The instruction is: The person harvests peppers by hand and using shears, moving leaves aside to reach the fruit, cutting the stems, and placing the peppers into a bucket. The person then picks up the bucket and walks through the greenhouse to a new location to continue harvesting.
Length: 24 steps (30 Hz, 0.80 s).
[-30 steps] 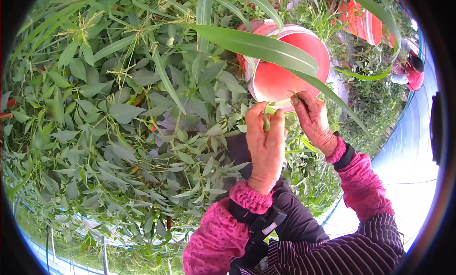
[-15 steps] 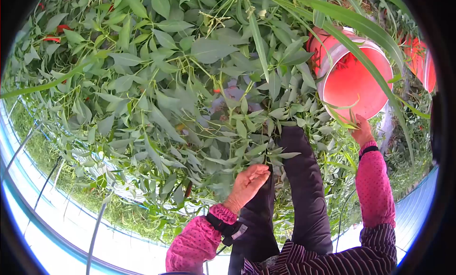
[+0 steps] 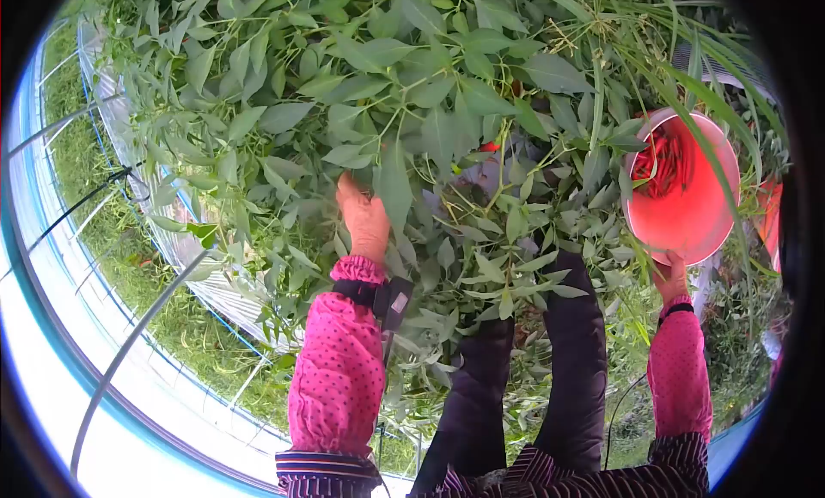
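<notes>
Among the leaves of a pepper plant (image 3: 395, 167), my left hand (image 3: 365, 221) reaches in at the middle left; its fingertips are partly hidden by foliage. My right hand (image 3: 672, 279) holds the lower rim of a red bucket (image 3: 700, 227) on the right. The bucket is tipped so that its inside faces me. Several red peppers (image 3: 663, 164) lie inside, toward its upper left. A small red pepper (image 3: 490, 146) shows between the leaves right of my left hand.
Long grass blades (image 3: 709, 146) cross in front of the bucket. Another red container (image 3: 771, 223) stands at the far right edge. A grey metal hoop (image 3: 142, 326) and plastic sheeting are on the left. My legs (image 3: 571, 360) are below the plants.
My left hand has moved up and left into the leaves. In the view, the bucket and my right hand sit lower and further right, and the peppers inside now show. The view itself has shifted.
</notes>
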Motion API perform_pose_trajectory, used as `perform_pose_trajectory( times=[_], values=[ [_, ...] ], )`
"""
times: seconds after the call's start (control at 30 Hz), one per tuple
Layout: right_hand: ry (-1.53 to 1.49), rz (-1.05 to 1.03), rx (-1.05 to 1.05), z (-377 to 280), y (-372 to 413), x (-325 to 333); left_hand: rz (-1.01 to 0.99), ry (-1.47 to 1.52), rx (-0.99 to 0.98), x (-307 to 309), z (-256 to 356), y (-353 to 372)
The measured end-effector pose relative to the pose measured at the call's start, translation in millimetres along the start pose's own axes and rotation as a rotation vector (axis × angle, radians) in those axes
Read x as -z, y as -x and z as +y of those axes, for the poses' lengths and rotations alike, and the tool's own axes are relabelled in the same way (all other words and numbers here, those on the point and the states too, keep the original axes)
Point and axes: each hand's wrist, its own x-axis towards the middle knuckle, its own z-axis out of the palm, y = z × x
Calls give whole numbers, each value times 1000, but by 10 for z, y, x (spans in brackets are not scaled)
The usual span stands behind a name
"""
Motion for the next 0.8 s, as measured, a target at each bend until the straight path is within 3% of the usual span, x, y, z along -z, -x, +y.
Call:
perform_pose_trajectory(
  times=[0.03,0.07,0.13,0.17,0.2,0.3,0.4,0.5,0.53,0.63,0.8],
  values=[
    [30,25,11,-50,-5,-30,-12,93,156,-134,-106,-119],
    [-20,-196,93,-90,53,-166,-27,300,157,-467,-607,-316],
    [-126,-149,93,-190,-145,9,-301,1241,468,-408,72,-217],
    [-177,-124,93,-274,-216,101,-276,885,231,-730,-138,-234],
    [-14,-51,28,-422,-154,97,-242,519,10,-1046,-347,-247],
    [-109,-67,140,-636,62,-281,-200,45,106,-1069,175,-90],
    [-136,30,94,-848,288,-528,-300,-48,153,-820,283,-120],
    [-132,91,46,-974,491,-590,-496,118,247,-738,178,-215],
    [-120,110,12,-996,580,-584,-669,-144,134,-1135,-305,-331],
    [-39,105,-40,-989,868,-670,-459,115,296,-362,26,-30],
    [-66,34,-109,-897,1247,-709,-335,-69,2,223,101,671]
  ],
)
